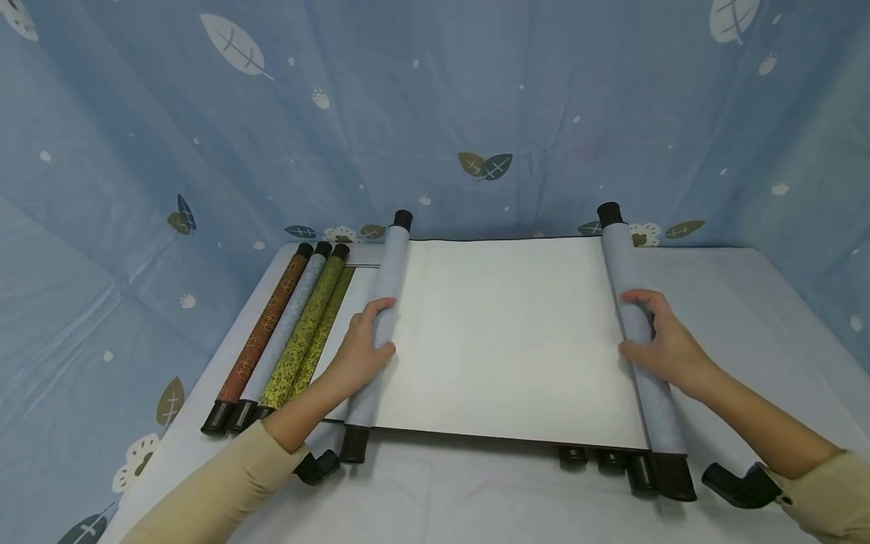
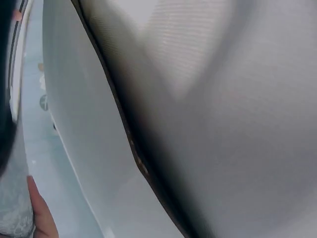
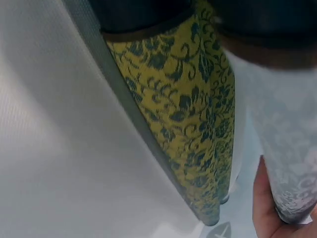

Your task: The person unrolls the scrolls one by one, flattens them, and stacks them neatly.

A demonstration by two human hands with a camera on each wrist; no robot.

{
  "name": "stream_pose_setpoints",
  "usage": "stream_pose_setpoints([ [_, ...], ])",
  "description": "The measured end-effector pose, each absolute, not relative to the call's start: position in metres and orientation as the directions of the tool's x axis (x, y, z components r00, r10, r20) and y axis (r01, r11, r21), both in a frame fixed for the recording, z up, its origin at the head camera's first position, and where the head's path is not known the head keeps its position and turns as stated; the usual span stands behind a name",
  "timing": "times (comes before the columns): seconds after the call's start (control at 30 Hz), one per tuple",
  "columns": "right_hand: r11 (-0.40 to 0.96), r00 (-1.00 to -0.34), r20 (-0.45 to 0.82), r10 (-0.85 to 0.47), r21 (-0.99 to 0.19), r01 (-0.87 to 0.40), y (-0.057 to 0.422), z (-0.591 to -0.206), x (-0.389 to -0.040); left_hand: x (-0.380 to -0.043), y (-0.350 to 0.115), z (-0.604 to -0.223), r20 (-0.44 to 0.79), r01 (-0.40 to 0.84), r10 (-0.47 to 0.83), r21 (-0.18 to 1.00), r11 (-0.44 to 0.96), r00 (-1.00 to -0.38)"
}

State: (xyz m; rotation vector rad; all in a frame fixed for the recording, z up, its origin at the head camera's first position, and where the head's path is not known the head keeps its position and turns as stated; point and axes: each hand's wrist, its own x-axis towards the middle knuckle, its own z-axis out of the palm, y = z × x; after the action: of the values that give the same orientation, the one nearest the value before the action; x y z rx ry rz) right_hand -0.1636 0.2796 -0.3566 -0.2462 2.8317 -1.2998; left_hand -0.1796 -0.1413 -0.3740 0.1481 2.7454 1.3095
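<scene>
A hanging scroll with blank white paper (image 1: 510, 340) is spread between two pale blue patterned rolls with black end caps. My left hand (image 1: 360, 351) grips the left roll (image 1: 390, 276), thumb and fingertips on its inner side. On the right roll (image 1: 620, 253), my right hand (image 1: 666, 344) has its fingers and thumb curled round the middle. In the right wrist view this hand (image 3: 267, 210) holds the pale roll (image 3: 290, 134) beside two yellow floral rolls (image 3: 173, 104). At the left wrist view's lower left edge, part of my left hand (image 2: 43, 215) shows against the pale roll (image 2: 15, 203).
Left of the spread scroll lie a brown roll (image 1: 261, 329), a pale blue roll (image 1: 285, 325) and yellow-green rolls (image 1: 306, 329). Several black end caps (image 1: 612, 461) stick out under its front edge. A white cloth (image 1: 435, 491) covers the table; a blue leaf-print curtain (image 1: 408, 113) hangs behind.
</scene>
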Motion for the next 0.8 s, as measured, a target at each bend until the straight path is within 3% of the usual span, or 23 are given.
stream_pose_setpoints([
  [0.1,0.639,-0.983,0.084,-0.163,-0.751,-0.170,0.283,-0.357,-0.165,-0.179,-0.143,-0.373,-0.063,0.030,0.125,0.776,0.630,-0.990],
  [0.57,0.679,-0.994,0.004,-0.111,-0.730,-0.078,0.292,-0.357,-0.167,-0.182,-0.147,-0.378,-0.092,-0.027,0.075,0.793,0.609,-0.993],
  [0.8,0.675,-0.991,0.036,-0.126,-0.729,-0.112,0.295,-0.357,-0.167,-0.183,-0.152,-0.378,-0.041,0.029,0.100,0.790,0.613,-0.994],
])
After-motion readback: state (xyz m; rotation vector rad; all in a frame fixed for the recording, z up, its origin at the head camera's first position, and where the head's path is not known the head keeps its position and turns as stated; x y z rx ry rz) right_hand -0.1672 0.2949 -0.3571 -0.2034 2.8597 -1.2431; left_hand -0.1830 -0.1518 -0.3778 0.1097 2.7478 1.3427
